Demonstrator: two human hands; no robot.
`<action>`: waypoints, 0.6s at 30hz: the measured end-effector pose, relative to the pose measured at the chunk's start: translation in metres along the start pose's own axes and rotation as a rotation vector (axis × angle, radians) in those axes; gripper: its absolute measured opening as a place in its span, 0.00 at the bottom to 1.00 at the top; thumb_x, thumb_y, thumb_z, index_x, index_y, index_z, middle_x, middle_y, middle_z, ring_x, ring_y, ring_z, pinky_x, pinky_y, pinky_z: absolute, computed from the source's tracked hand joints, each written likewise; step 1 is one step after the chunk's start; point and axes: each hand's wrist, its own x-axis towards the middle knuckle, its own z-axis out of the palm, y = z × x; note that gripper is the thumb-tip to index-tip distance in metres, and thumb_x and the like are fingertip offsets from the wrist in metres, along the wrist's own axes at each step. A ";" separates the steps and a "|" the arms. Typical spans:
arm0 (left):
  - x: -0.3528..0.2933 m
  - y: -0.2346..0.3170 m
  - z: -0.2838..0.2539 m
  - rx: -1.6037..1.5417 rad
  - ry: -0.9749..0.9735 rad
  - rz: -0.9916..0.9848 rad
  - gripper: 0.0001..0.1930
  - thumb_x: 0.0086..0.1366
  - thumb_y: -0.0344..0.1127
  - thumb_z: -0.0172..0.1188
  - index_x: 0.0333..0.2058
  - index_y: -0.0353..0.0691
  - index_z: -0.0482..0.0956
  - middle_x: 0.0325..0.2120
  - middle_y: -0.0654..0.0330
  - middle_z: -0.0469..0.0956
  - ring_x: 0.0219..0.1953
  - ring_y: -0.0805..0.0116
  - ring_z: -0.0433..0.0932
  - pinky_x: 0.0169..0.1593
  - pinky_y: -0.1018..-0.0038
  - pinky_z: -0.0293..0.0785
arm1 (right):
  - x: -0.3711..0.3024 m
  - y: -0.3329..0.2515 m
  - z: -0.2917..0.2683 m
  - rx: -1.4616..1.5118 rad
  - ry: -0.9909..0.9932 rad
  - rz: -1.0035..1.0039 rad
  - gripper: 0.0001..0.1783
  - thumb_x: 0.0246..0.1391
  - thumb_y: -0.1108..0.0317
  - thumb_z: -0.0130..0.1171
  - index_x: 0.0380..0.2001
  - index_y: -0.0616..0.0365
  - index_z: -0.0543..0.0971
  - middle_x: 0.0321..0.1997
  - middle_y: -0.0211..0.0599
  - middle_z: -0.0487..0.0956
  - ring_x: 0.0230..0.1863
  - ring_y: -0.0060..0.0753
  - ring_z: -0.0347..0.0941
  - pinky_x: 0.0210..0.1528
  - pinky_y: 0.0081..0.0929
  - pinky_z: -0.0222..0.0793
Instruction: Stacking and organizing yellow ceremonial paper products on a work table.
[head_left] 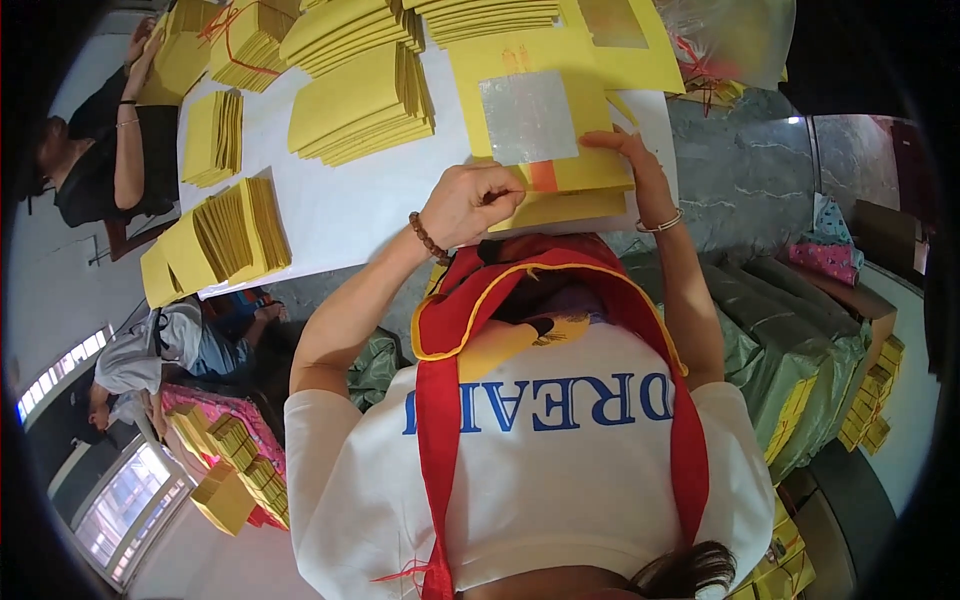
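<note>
In front of me lies a stack of yellow paper sheets (600, 170), the top one with a silver foil square (528, 117) and an orange-red band below it. My left hand (474, 203), with a brown bead bracelet at the wrist, is curled closed at the near left edge of the sheets. Whatever its fingertips may pinch is hidden. My right hand (645, 172) rests at the right edge of the sheets, its fingers stretched out over the paper beside the foil square.
Bundles of folded yellow paper (365, 105) cover the left and far parts of the white table (330, 215). A clear plastic bag (735, 40) is at the far right. People work at the left. Green-wrapped packs (780, 340) stand at the right.
</note>
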 end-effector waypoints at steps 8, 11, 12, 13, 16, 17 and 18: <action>0.004 -0.006 -0.004 -0.258 0.014 -0.273 0.07 0.60 0.31 0.56 0.30 0.33 0.77 0.20 0.72 0.69 0.23 0.85 0.62 0.26 0.84 0.60 | -0.005 0.018 -0.018 0.000 -0.204 -0.159 0.29 0.51 0.50 0.52 0.53 0.54 0.71 0.61 0.37 0.61 0.66 0.36 0.50 0.66 0.31 0.44; 0.005 -0.007 -0.003 -0.283 0.040 -0.250 0.06 0.61 0.31 0.55 0.31 0.34 0.77 0.19 0.73 0.68 0.23 0.86 0.62 0.26 0.84 0.59 | -0.006 0.013 -0.016 -0.064 -0.233 -0.171 0.32 0.44 0.61 0.61 0.55 0.54 0.69 0.61 0.33 0.62 0.69 0.35 0.44 0.67 0.32 0.41; 0.005 -0.007 -0.003 -0.282 0.039 -0.251 0.06 0.61 0.31 0.55 0.31 0.34 0.77 0.19 0.73 0.68 0.23 0.86 0.62 0.26 0.84 0.59 | -0.006 0.012 -0.015 -0.106 -0.210 -0.111 0.34 0.40 0.68 0.63 0.55 0.54 0.68 0.61 0.31 0.64 0.70 0.34 0.41 0.68 0.32 0.39; 0.004 -0.007 -0.004 -0.284 0.042 -0.257 0.07 0.60 0.32 0.56 0.30 0.33 0.78 0.19 0.69 0.71 0.22 0.84 0.64 0.26 0.83 0.62 | -0.005 0.013 -0.015 -0.105 -0.208 -0.111 0.34 0.40 0.68 0.63 0.55 0.54 0.68 0.61 0.31 0.64 0.70 0.34 0.41 0.68 0.32 0.39; 0.005 -0.007 -0.005 -0.280 0.031 -0.252 0.09 0.59 0.33 0.56 0.30 0.33 0.78 0.18 0.65 0.74 0.22 0.82 0.67 0.27 0.81 0.66 | -0.004 0.016 -0.015 -0.073 -0.185 -0.076 0.36 0.37 0.75 0.63 0.55 0.54 0.68 0.61 0.29 0.65 0.70 0.34 0.42 0.68 0.31 0.39; 0.005 -0.007 -0.006 -0.274 0.019 -0.239 0.09 0.59 0.33 0.56 0.30 0.33 0.78 0.18 0.65 0.74 0.22 0.81 0.68 0.27 0.81 0.66 | -0.004 0.016 -0.015 -0.075 -0.180 -0.091 0.35 0.38 0.76 0.63 0.55 0.52 0.69 0.62 0.32 0.62 0.69 0.35 0.44 0.67 0.31 0.41; 0.005 -0.008 -0.006 -0.274 0.020 -0.240 0.09 0.59 0.33 0.56 0.30 0.33 0.78 0.18 0.65 0.74 0.22 0.81 0.68 0.27 0.81 0.66 | -0.003 0.016 -0.015 -0.076 -0.175 -0.105 0.34 0.38 0.77 0.63 0.54 0.50 0.70 0.63 0.35 0.60 0.68 0.36 0.45 0.67 0.32 0.43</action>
